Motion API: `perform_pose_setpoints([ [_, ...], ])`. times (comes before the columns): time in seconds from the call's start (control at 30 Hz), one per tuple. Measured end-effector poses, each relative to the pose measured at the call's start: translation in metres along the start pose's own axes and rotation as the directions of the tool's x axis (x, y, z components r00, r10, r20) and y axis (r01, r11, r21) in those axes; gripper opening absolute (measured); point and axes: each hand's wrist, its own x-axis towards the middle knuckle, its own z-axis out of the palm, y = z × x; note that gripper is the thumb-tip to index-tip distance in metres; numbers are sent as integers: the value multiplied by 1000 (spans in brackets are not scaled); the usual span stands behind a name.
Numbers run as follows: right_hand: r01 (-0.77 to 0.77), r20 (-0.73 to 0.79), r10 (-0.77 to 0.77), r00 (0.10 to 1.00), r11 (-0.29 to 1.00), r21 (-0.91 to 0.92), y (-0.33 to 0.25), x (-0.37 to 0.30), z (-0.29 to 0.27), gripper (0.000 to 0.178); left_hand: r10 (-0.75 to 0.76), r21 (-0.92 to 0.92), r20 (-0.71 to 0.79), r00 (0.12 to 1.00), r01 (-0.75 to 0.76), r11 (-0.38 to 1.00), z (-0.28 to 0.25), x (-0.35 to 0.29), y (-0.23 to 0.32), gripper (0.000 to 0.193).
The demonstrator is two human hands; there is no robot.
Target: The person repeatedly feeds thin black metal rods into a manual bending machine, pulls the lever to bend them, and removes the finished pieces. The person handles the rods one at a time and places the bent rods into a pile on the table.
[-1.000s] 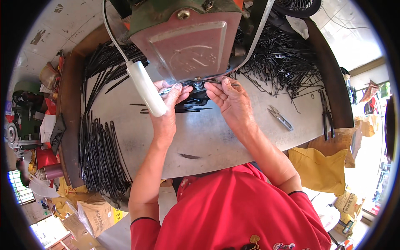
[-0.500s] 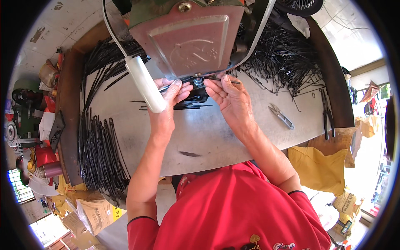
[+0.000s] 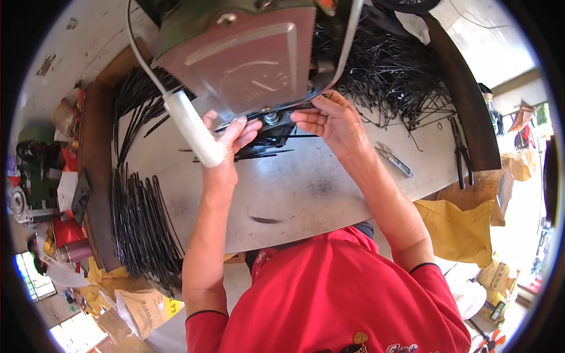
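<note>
A machine head with a reddish metal cover (image 3: pixel 247 73) hangs over the table, and a shiny round metal part (image 3: pixel 271 117) sits below its lower edge. My left hand (image 3: pixel 222 159) is just left of that part, thumb and fingers pinched on a thin black cord. To the right, my right hand (image 3: pixel 341 126) pinches the black cord (image 3: pixel 299 106) near the cover's lower corner. The cord seems to run behind the round part, but the cover partly hides it. A white cylindrical lamp (image 3: pixel 194 128) overlaps my left hand.
Black cords lie in a neat bundle (image 3: pixel 141 220) at left and a tangled heap (image 3: pixel 394 76) at the far right. Thread snips (image 3: pixel 395 160) and long black-handled pliers (image 3: pixel 462 153) rest at right. A raised brown edge (image 3: pixel 479 129) borders the grey tabletop (image 3: pixel 306 206).
The view has shifted, so the machine and lamp sit further left and higher. My right hand has moved right, away from the round metal part, and my left hand stays close to it.
</note>
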Motion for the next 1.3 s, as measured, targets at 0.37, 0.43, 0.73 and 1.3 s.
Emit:
perform_pose_setpoints([
  [0.37, 8, -17, -8, 1000, 1000, -14, -1, -19, 6, 19, -101, -173, -133, 986, 77, 982, 3, 3, -10, 25],
  [0.43, 72, 49, -60, 997, 952, -299, -5, -30, 2, 26, -133, -273, -132, 982, 94, 958, 0, 1, -15, 19],
  [0.73, 17, 142, -563, 814, -221, -975, -104, -70, -101, 12, -174, -244, -265, 949, 108, 964, -16, -21, 3, 26],
  [1.3, 224, 645, -332, 688, -748, -624, -112, -28, -116, 31, -256, -196, -125, 958, 229, 953, 4, -44, -3, 21],
])
